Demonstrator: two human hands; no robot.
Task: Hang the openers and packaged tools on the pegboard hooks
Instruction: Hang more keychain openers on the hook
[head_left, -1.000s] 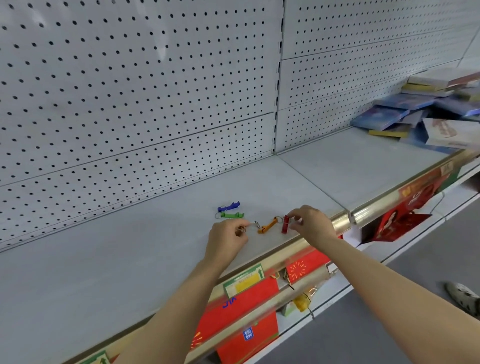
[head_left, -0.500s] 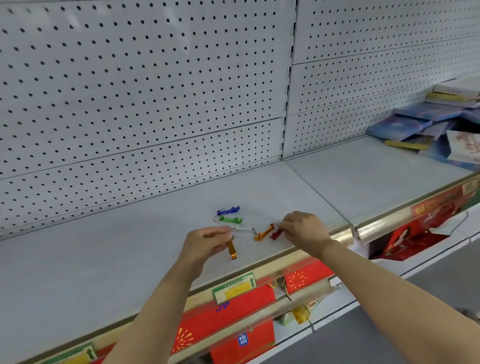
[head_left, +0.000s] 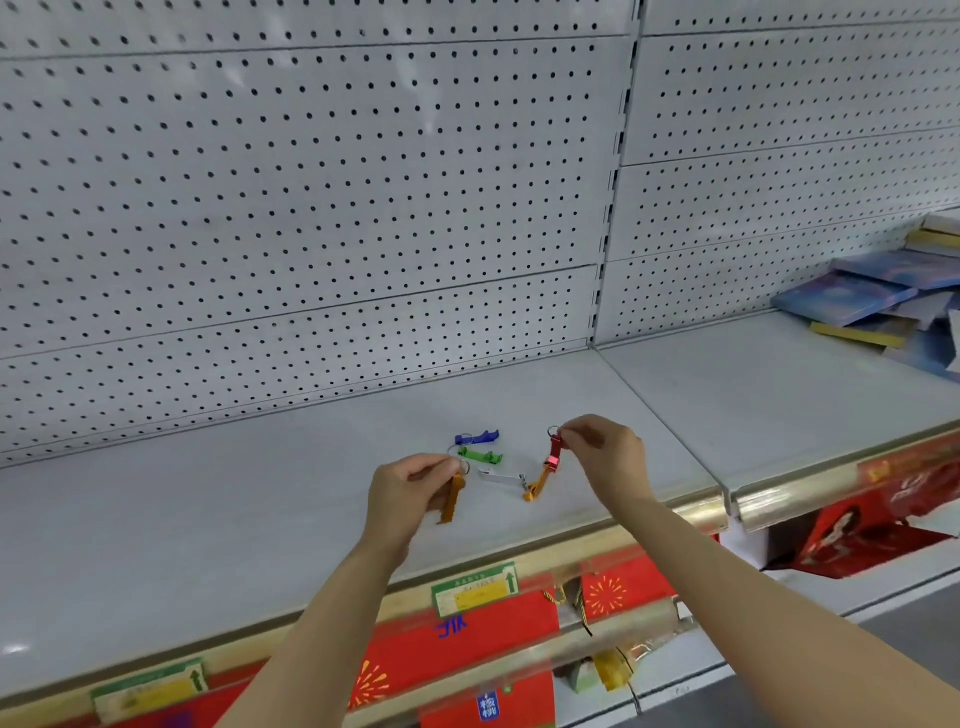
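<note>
My left hand (head_left: 410, 491) pinches the ring of a gold opener (head_left: 453, 500) that hangs just above the grey shelf (head_left: 208, 519). My right hand (head_left: 608, 457) pinches the ring of a red opener (head_left: 554, 453), lifted and hanging. On the shelf between the hands lie a blue opener (head_left: 478, 437), a green opener (head_left: 480, 456), a silver opener (head_left: 501, 476) and an orange opener (head_left: 537, 484). The white pegboard (head_left: 311, 208) rises behind the shelf; I see no hooks on it.
A pile of blue and yellow flat packages (head_left: 878, 306) lies on the neighbouring shelf at the right. Red packages (head_left: 457, 644) and price labels (head_left: 475, 587) sit below the shelf's gold front rail (head_left: 696, 512).
Both hands have lifted off the shelf. The left raised the gold opener by its ring, and the right picked up the red opener, which now hangs from its fingers.
</note>
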